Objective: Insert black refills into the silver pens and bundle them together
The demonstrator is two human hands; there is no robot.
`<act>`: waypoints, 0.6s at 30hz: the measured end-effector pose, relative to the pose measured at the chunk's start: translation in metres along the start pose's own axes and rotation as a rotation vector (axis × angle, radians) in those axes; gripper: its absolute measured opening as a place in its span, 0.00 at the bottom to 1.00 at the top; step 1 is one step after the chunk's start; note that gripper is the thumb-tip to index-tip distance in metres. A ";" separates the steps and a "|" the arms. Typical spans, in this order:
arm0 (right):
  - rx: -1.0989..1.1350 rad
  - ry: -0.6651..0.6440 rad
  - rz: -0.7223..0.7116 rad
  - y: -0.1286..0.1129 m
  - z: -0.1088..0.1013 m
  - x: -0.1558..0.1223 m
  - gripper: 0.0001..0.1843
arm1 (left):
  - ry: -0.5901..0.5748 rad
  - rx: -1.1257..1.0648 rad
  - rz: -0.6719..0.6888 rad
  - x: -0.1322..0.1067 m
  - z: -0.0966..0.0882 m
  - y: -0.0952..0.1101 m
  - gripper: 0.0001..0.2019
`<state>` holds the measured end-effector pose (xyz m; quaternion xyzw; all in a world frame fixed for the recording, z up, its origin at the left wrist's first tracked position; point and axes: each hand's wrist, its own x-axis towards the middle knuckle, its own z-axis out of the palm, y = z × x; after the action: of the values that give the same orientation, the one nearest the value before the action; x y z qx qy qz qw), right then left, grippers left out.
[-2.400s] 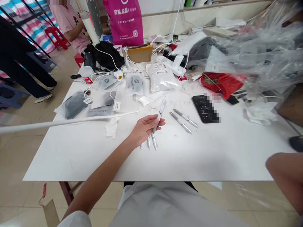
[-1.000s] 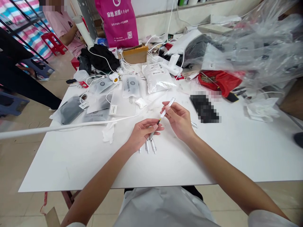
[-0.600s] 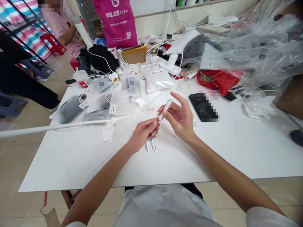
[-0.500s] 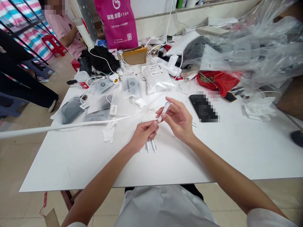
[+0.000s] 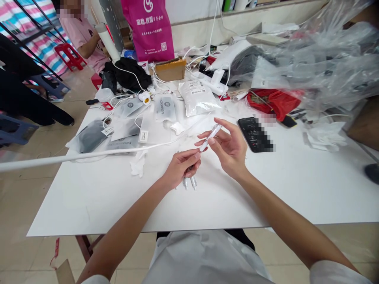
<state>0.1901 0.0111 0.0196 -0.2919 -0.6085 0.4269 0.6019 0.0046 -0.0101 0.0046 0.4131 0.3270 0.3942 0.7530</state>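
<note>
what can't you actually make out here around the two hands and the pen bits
Head view only:
1. pen parts in the left hand: fingers cover all but their tips, so their number is unclear.
2. clear barrel in the right hand: too small to tell if it is a whole pen.
3. phone: screen partly pixelated.
4. Things under the plastic sheet: blurred by it.

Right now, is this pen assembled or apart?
Apart: right hand holds the clear barrel, separate from the pen pieces in the left hand.

white table, magenta bag, red pouch, clear-white pen barrel.
</note>
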 end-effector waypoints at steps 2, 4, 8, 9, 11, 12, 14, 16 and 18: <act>-0.001 -0.012 0.010 0.000 0.000 -0.001 0.26 | -0.001 -0.005 0.003 0.000 0.000 0.000 0.21; -0.011 -0.010 0.020 -0.001 -0.001 -0.001 0.27 | 0.003 -0.006 0.009 0.000 0.001 0.000 0.22; -0.034 -0.015 0.022 -0.002 0.000 -0.002 0.27 | 0.034 0.005 0.013 0.002 0.001 -0.001 0.25; -0.035 -0.026 0.017 -0.002 0.000 -0.002 0.27 | 0.048 0.009 0.012 0.002 0.001 -0.001 0.26; -0.032 -0.047 0.001 -0.003 0.001 -0.002 0.26 | 0.064 0.015 0.010 0.002 0.001 -0.001 0.28; -0.030 -0.054 -0.007 -0.003 0.001 -0.003 0.26 | 0.065 0.020 0.009 0.002 0.001 -0.001 0.28; -0.028 -0.057 -0.013 -0.003 0.001 -0.003 0.26 | 0.054 0.034 0.002 0.002 0.001 0.000 0.28; -0.021 -0.056 -0.018 -0.004 0.002 -0.003 0.26 | 0.044 0.053 -0.006 0.001 0.000 0.001 0.28; -0.005 -0.059 -0.034 -0.004 0.002 -0.003 0.26 | 0.036 0.068 -0.011 0.000 0.000 0.001 0.27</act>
<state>0.1891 0.0066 0.0215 -0.2703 -0.6321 0.4232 0.5901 0.0040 -0.0095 0.0052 0.4294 0.3562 0.3860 0.7347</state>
